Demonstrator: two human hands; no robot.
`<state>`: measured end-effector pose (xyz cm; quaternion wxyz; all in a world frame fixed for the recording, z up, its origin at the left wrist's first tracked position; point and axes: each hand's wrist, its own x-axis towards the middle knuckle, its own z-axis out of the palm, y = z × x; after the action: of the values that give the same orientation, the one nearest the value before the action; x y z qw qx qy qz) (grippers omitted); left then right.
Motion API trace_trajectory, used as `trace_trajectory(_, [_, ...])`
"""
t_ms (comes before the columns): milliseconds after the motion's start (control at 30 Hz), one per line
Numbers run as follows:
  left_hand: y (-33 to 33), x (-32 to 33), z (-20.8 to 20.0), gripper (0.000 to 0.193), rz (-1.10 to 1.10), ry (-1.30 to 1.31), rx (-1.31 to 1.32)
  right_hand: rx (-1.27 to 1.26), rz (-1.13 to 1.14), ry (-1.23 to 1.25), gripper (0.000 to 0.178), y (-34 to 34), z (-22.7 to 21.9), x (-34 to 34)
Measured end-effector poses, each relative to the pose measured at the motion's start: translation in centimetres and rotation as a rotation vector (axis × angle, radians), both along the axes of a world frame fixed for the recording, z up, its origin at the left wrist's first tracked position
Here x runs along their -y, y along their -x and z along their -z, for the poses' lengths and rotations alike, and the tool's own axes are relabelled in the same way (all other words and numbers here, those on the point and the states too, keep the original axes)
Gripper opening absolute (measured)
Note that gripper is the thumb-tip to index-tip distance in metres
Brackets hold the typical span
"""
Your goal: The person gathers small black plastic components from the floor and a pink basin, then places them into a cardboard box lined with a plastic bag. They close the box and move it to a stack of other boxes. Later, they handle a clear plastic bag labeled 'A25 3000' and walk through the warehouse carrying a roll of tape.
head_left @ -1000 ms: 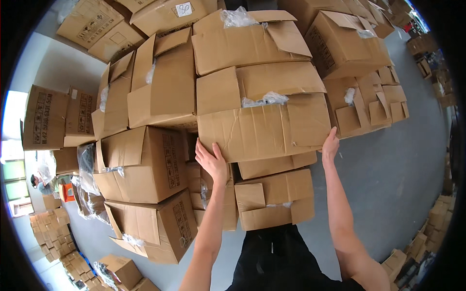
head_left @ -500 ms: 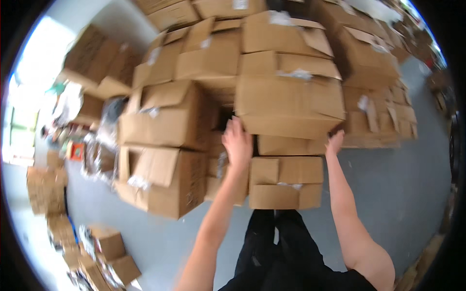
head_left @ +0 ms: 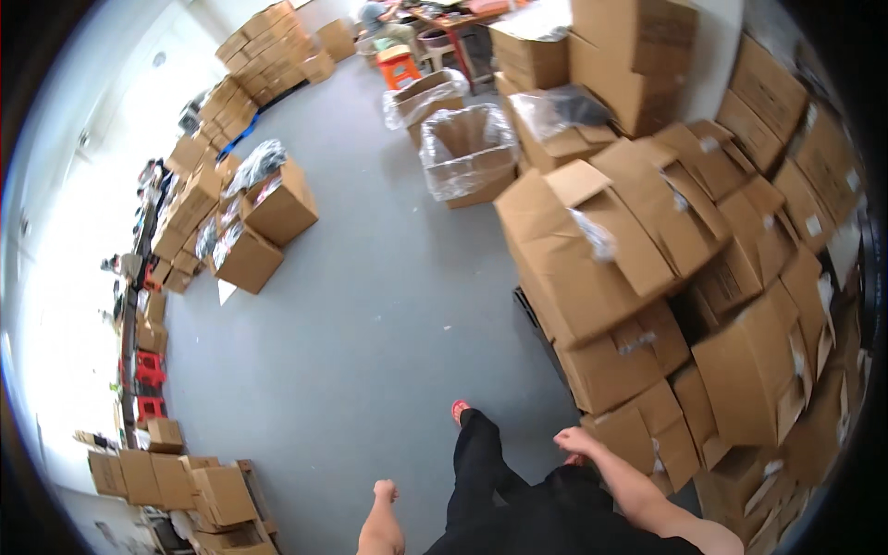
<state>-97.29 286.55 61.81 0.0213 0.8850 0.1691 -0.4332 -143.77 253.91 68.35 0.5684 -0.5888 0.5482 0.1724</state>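
My left hand is closed in a loose fist low in the picture, over the grey floor, with nothing seen in it. My right hand hangs in front of my body with its fingers curled; no object shows in it, though the undersides of the fingers are partly hidden. The nearest thing to it is a cardboard box low in the stack on the right, which the hand does not appear to touch. Above that box lies a large carton with folded flaps and clear plastic poking out.
Stacked cartons fill the right side, by a dark pallet edge. Ahead stand plastic-lined boxes, an orange stool and a seated person. Filled boxes and red stools line the left.
Both hands have come off the large box they were at and drawn back toward my body. My view has turned left, so the stack now lies on the right.
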Motion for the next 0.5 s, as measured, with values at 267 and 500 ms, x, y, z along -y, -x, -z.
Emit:
trace_trajectory(267, [-12.4,13.6,-3.0,0.027,0.334,0.571,-0.075,-0.097,0.859,-0.011,0.028,-13.4,6.4,12.5])
trace_trajectory(500, [-38.5,45.2,-39.5,0.023,0.389,1.645,0.669,0.667,0.42,0.627,0.027,-44.6,-23.0,32.6])
